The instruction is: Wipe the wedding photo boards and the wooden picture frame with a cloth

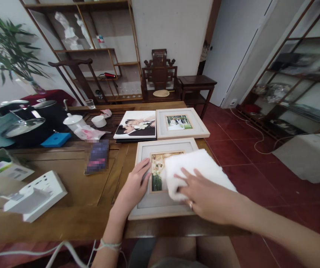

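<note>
A light wooden picture frame [141, 203] lies flat at the near edge of the table. Its small inset photo [157, 180] shows greenery and a building, partly covered by a folded white towel [204, 167]. On the frame's left side rests my left hand [137, 182], fingers stretched out and flat. My right hand [201, 190] presses the towel against the frame's face, fingers curled on the cloth, a ring on one finger. The towel hides the right part of the frame and hangs past its right edge.
Behind lie a second picture frame [201, 130] and a large photo panel [136, 124] stacked on a dark one. Leftward are a phone-like item [97, 158], a white power strip [35, 195], a blue block [56, 140], a white teapot [74, 121] and a cup [99, 121]. Red floor tiles [240, 163] lie right.
</note>
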Demonstrator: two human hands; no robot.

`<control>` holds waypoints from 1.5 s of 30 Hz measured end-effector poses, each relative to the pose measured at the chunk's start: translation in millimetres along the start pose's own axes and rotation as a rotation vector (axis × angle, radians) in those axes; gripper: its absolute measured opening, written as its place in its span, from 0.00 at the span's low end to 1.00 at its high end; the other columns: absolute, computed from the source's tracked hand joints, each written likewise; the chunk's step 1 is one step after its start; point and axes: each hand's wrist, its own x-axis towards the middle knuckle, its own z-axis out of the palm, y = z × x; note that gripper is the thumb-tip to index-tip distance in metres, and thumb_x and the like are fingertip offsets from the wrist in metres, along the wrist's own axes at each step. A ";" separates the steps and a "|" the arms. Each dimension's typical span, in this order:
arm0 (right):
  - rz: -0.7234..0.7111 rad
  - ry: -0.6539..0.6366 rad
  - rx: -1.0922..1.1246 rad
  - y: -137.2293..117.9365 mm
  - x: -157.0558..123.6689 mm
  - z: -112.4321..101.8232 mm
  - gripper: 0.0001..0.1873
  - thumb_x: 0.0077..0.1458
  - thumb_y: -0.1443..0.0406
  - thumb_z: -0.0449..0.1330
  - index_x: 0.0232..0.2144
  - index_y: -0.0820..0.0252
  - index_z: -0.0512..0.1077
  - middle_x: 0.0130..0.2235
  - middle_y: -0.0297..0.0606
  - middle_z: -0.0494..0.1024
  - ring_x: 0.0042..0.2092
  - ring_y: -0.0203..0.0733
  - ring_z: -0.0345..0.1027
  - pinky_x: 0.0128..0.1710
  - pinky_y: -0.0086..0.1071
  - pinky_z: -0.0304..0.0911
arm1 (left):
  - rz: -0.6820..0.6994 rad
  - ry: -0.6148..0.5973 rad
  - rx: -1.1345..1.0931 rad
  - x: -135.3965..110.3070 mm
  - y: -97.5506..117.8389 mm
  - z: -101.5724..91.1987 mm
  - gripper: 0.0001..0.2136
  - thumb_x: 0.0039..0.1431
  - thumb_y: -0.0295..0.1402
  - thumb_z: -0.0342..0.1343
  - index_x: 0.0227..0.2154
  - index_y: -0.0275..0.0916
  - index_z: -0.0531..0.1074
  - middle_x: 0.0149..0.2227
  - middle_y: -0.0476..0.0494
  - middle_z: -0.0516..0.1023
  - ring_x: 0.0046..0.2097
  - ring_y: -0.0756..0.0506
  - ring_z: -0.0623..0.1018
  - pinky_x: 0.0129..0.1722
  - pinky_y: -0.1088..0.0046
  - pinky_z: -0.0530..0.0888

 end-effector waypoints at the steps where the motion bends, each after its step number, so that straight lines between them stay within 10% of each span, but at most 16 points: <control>1: -0.034 -0.025 0.023 -8.7 -8.6 1.1 0.15 0.53 0.71 0.52 0.42 0.63 0.72 0.60 0.53 0.61 0.63 0.63 0.46 0.53 0.62 0.51 | -0.003 -0.005 -0.001 -0.2 0.6 -0.3 0.17 0.63 0.33 0.44 0.52 0.34 0.68 0.57 0.34 0.67 0.59 0.41 0.66 0.59 0.57 0.64; 9: -0.075 0.126 0.136 -28.0 -2.7 27.4 0.14 0.54 0.66 0.54 0.44 0.61 0.71 0.64 0.51 0.54 0.65 0.64 0.36 0.58 0.63 0.41 | -0.009 -0.042 0.006 0.0 0.8 -2.6 0.19 0.64 0.33 0.43 0.55 0.32 0.64 0.59 0.34 0.65 0.61 0.42 0.64 0.60 0.58 0.62; 24: 0.079 0.387 -0.149 64.0 84.3 8.7 0.18 0.54 0.68 0.54 0.48 0.61 0.70 0.65 0.43 0.51 0.66 0.59 0.31 0.61 0.56 0.34 | -0.026 -0.043 -0.004 -0.3 -1.4 -0.8 0.19 0.63 0.33 0.43 0.55 0.36 0.64 0.59 0.35 0.65 0.61 0.41 0.64 0.58 0.55 0.64; 38: -0.174 -0.027 0.229 -37.3 -18.1 3.5 0.14 0.54 0.65 0.55 0.43 0.57 0.72 0.62 0.44 0.58 0.64 0.58 0.43 0.60 0.58 0.42 | -0.028 -0.058 -0.010 0.3 3.2 -3.1 0.19 0.63 0.33 0.43 0.54 0.35 0.65 0.59 0.35 0.65 0.61 0.42 0.63 0.60 0.58 0.62; 45: -0.085 0.154 0.191 -19.6 7.8 24.9 0.20 0.52 0.68 0.54 0.49 0.59 0.68 0.64 0.43 0.53 0.66 0.54 0.34 0.62 0.55 0.36 | -0.017 -0.052 -0.009 0.1 3.2 -3.4 0.18 0.63 0.32 0.43 0.55 0.37 0.65 0.59 0.37 0.66 0.61 0.42 0.64 0.59 0.56 0.62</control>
